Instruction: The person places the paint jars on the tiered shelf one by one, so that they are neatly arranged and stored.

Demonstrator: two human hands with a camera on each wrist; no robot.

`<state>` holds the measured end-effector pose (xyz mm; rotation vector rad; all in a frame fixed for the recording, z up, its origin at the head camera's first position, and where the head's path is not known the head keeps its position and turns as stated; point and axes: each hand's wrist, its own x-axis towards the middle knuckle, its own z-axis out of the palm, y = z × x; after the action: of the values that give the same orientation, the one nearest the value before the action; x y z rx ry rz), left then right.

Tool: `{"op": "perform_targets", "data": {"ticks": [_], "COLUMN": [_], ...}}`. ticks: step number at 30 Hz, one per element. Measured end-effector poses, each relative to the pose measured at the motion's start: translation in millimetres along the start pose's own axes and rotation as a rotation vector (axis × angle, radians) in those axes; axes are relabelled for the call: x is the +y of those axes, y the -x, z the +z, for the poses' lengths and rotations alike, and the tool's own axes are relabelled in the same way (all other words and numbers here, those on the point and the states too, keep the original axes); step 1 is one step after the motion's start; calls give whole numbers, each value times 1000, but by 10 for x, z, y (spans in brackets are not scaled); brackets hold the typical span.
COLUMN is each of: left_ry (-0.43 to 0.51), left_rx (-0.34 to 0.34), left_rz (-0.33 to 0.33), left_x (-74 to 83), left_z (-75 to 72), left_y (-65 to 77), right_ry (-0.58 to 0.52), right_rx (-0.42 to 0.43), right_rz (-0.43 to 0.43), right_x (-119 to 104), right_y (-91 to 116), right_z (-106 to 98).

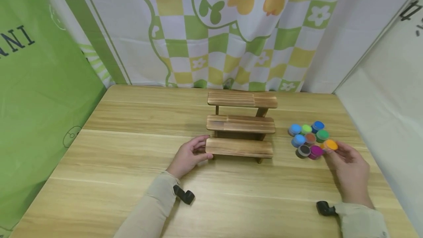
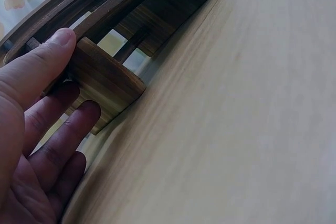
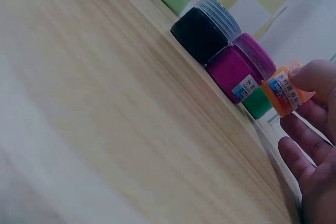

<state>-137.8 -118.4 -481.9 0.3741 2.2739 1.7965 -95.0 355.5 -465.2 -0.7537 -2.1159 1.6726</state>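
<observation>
A three-step wooden display stand [image 1: 239,147] stands near the middle of the table. My left hand [image 1: 189,157] grips the left end of its lowest step, thumb at the front corner; in the left wrist view the thumb [image 2: 44,64] lies along the plank's edge, and part of the grip is hidden behind the wood. On the right, my right hand [image 1: 351,170] pinches an orange paint pot [image 3: 285,92] between thumb and fingers, held off the tabletop. Beside it are a magenta paint pot [image 1: 315,152] and a black paint pot [image 1: 303,151].
Several other small paint pots, including blue [image 1: 295,129], brown [image 1: 310,138] and green [image 1: 322,135], cluster right of the stand on the wooden table [image 1: 132,150]. A checked, flowered curtain [image 1: 231,54] hangs along the back edge. Each wrist wears a black camera mount [image 1: 325,208].
</observation>
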Motion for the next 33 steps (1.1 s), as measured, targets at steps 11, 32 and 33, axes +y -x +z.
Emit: {"op": "perform_targets", "data": {"ticks": [11, 32, 33], "left_ry": [-18, -26, -26], "left_rx": [4, 9, 8], "left_rz": [5, 20, 19], "left_x": [6, -12, -17], "left_z": [-6, -7, -7], "left_y": [19, 13, 10], "right_ry": [-128, -38, -47], "right_rx": [49, 66, 58], "right_rz": [49, -188, -201], "right_x": [-30, -340, -343], "right_y": [32, 230, 236], "right_z": [15, 135, 144]}}
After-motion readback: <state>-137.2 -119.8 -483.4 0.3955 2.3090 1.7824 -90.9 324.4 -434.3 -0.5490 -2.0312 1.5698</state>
